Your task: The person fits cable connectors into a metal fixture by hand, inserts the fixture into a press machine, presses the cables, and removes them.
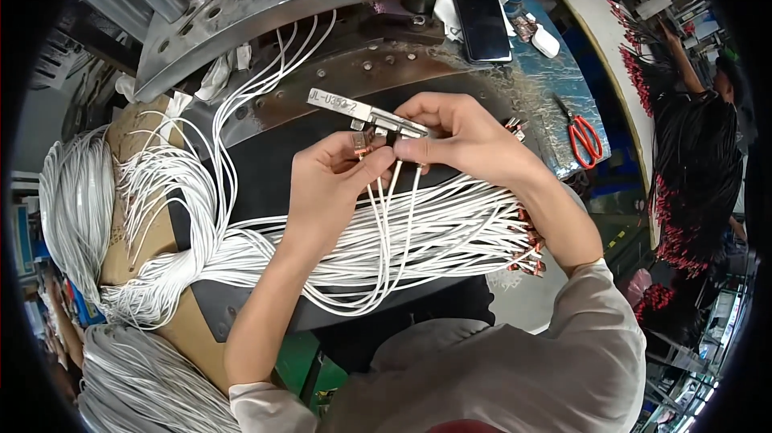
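My left hand (pixel 334 180) is closed, pinching a white cable just below its small metal plug (pixel 360 142). The fingers of my right hand (pixel 466 139) close around the right end of a flat metal bar fixture (pixel 338 105). The bar slants down to the right, and small metal connectors sit along its lower right part. Several white cables (pixel 384 232) hang from between both hands and loop down toward me. Below my hands lies a thick bundle of white cables (pixel 434 228), with copper-coloured connector ends (pixel 527 248) at its right.
A heavy metal press plate (pixel 322 11) spans the far side. Grey cable coils (pixel 76 200) lie at the left. A black phone (pixel 482 27), a white case (pixel 545 41) and red-handled pliers (pixel 585 142) rest on the blue surface. Far right, black cables (pixel 691 143) hang near another person.
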A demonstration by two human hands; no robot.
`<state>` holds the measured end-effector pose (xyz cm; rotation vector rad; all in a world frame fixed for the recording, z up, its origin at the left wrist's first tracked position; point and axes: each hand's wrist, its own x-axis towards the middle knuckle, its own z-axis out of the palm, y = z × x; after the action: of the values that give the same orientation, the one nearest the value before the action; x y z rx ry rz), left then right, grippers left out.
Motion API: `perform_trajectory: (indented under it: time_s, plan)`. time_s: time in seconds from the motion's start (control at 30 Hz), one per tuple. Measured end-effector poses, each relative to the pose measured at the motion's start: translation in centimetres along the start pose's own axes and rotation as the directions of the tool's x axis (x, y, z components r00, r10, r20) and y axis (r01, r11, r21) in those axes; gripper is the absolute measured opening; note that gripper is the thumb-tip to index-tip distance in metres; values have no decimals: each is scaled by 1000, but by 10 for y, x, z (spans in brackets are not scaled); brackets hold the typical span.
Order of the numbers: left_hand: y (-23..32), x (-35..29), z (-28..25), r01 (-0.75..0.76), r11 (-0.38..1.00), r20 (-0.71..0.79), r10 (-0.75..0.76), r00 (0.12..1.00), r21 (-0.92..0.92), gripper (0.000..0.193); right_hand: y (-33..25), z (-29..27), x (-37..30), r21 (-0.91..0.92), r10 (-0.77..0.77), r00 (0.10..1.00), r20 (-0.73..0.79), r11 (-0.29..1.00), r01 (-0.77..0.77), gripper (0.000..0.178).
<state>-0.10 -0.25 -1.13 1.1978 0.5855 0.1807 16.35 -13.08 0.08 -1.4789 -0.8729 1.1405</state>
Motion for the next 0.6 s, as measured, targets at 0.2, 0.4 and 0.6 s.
perform_trajectory:
  time_s: [0.2, 0.4, 0.6]
  plan:
    - [7, -2, -6, 48, 998, 15, -48, 999, 48, 20, -2, -11, 5, 24, -7, 999, -36, 1000, 8, 33]
    - [11, -3, 8, 1, 986, -10, 1, 1000, 166, 20, 2, -13, -1, -128, -214, 976, 44, 968, 218, 28]
    - [10, -11, 10, 45, 983, -50, -36, 998, 176, 15, 17, -9, 3, 66, -158, 987, -33, 985, 160, 38]
